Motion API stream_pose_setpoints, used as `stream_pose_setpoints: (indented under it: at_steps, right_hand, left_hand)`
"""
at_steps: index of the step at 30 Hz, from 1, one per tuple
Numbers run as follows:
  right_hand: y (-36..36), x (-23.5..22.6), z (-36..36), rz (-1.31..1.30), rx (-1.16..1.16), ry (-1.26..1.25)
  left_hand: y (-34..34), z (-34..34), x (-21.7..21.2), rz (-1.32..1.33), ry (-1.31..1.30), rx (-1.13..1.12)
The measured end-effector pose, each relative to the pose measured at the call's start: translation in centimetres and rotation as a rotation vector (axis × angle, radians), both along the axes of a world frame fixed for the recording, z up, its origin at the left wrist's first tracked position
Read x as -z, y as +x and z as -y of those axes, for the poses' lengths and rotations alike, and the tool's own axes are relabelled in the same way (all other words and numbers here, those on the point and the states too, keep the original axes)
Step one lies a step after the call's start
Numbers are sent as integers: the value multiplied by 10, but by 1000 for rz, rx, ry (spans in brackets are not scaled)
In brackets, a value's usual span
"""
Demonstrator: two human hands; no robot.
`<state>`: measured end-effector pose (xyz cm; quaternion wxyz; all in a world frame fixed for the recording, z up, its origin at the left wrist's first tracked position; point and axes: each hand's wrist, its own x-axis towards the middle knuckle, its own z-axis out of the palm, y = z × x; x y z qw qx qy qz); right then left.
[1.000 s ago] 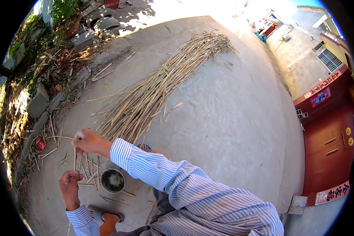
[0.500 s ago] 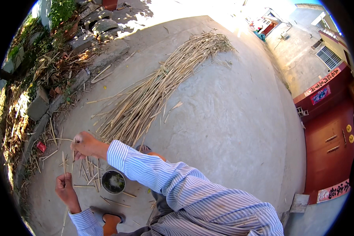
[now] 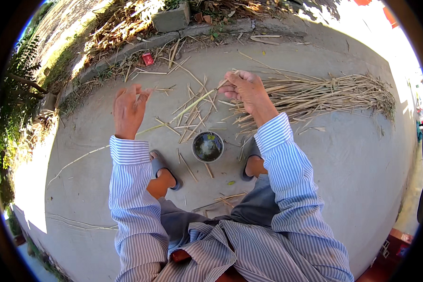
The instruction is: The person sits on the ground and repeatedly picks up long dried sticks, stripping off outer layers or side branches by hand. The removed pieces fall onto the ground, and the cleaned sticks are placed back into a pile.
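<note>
The right hand (image 3: pixel 249 91) pinches a long reed stalk (image 3: pixel 192 105); the left hand (image 3: pixel 128 109) is open, its grip empty. Many short pieces (image 3: pixel 192 120) already lie beyond the bowl (image 3: pixel 207 146), but the big bundle (image 3: pixel 324 94) at right looks mostly untouched. Bare concrete floor (image 3: pixel 357 160) gives free room at near right.

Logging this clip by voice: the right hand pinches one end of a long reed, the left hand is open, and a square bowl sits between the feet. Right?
Not quite. The head view shows the bowl is round, not square. The right hand does pinch the reed, the left hand is open, and the bowl sits between the feet.
</note>
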<state>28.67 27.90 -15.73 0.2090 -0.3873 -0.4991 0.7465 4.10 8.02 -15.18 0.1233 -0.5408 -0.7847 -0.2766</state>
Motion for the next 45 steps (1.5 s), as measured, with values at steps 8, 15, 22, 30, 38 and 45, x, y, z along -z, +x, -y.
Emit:
stream_pose_setpoints:
  at_steps: [8, 15, 22, 30, 38, 45]
  right_hand:
    - [-4, 6, -3, -84, 78, -80]
    - [-11, 32, -4, -80, 125, -48]
    - [-16, 29, 1, -66, 76, -78]
    - [-25, 44, 6, 23, 64, -119]
    - [2, 71, -59, 81, 211, -18]
    - [-19, 59, -14, 168, -31, 67]
  left_hand:
    - [45, -7, -2, 778, -298, 300]
    - [58, -3, 44, -235, 65, 177]
    - [75, 13, 9, -118, -133, 167]
    - [76, 44, -25, -159, -304, 213]
    - [14, 166, -19, -278, -607, -176]
    - [-32, 366, 89, 58, -834, -388]
